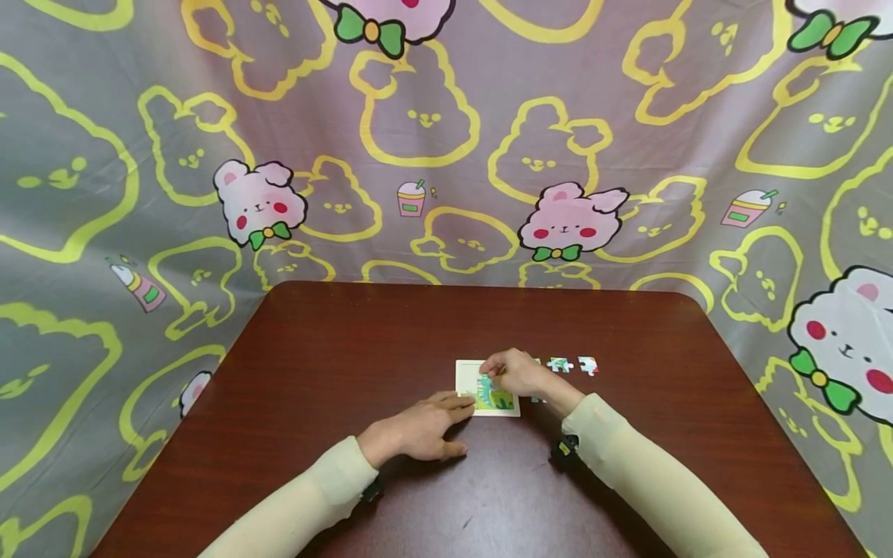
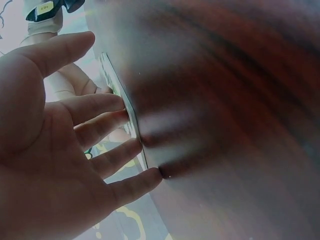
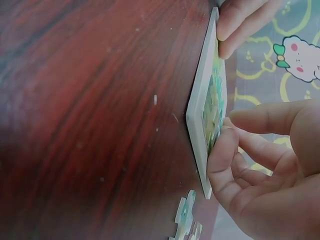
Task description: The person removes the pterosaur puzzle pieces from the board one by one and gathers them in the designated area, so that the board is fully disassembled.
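A small puzzle tray (image 1: 467, 367) with a pale rim lies on the table, part of its green and blue picture (image 1: 501, 398) filled in. My left hand (image 1: 422, 428) lies palm down at its left side, with straight fingertips touching the rim; the left wrist view shows these fingers (image 2: 107, 127) spread. Above the picture, my right hand (image 1: 522, 375) has thumb and fingers brought together. In the right wrist view they pinch a small puzzle piece (image 3: 226, 121), mostly hidden by the fingertips. The upper left of the tray shows bare backing.
Loose puzzle pieces lie right of the tray: one with green and blue (image 1: 560, 364), another with a red edge (image 1: 589, 365), and others partly behind the right hand. The brown table (image 1: 377, 333) ends at a patterned cloth (image 1: 446, 186) behind.
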Tool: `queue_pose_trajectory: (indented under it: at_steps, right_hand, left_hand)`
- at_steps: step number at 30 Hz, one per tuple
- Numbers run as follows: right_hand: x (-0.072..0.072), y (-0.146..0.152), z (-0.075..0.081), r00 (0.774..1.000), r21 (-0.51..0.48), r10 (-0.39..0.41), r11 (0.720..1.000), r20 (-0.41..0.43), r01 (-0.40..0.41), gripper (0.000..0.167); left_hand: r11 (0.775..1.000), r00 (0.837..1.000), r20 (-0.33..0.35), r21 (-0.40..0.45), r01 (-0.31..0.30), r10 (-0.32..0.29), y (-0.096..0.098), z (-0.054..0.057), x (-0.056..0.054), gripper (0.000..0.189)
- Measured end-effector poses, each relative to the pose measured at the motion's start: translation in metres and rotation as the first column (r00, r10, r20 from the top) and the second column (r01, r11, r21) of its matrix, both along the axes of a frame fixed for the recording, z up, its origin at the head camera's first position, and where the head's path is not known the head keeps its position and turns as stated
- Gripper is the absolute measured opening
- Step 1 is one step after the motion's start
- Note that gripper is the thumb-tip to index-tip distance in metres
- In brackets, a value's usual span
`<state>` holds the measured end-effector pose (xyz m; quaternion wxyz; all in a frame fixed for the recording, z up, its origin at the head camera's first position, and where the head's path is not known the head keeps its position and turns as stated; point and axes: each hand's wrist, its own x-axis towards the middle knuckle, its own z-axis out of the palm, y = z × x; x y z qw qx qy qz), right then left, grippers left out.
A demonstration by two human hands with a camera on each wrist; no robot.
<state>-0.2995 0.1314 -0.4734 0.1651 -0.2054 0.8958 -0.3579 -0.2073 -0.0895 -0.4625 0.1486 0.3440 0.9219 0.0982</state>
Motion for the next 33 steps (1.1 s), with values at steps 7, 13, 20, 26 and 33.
queue_pose_trajectory:
  at_steps: [7,13,20,26,33]
  right_hand:
    - [0.0002,-0.0007,-0.0016,1.000,-0.023,-0.020,1.000,-0.008,0.020,0.029]
    - [0.0003,-0.0012,-0.0053,0.997,-0.122,-0.066,0.990,0.049,0.072,0.023]
    - [-0.0005,-0.0010,-0.0066,0.992,-0.186,-0.086,0.977,0.092,0.102,0.014]
    - [-0.0008,0.0002,-0.0042,0.993,-0.191,-0.073,0.978,0.093,0.090,0.009]
    - [-0.0009,-0.0002,-0.0059,0.993,-0.201,-0.076,0.975,0.088,0.092,0.007]
  left_hand:
    - [1.000,1.000,-0.004,0.004,0.003,-0.003,-0.0005,0.0006,0.0010,0.067]
    - [1.000,1.000,0.001,0.005,0.002,-0.002,-0.0010,0.0014,0.0015,0.067]
    - [1.000,1.000,0.002,0.005,0.007,-0.007,-0.0017,0.0022,0.0015,0.067]
    - [1.000,1.000,0.010,0.008,0.003,-0.003,-0.0016,0.0025,0.0010,0.068]
    - [1.000,1.000,0.012,0.009,0.004,-0.004,-0.0019,0.0019,0.0012,0.068]
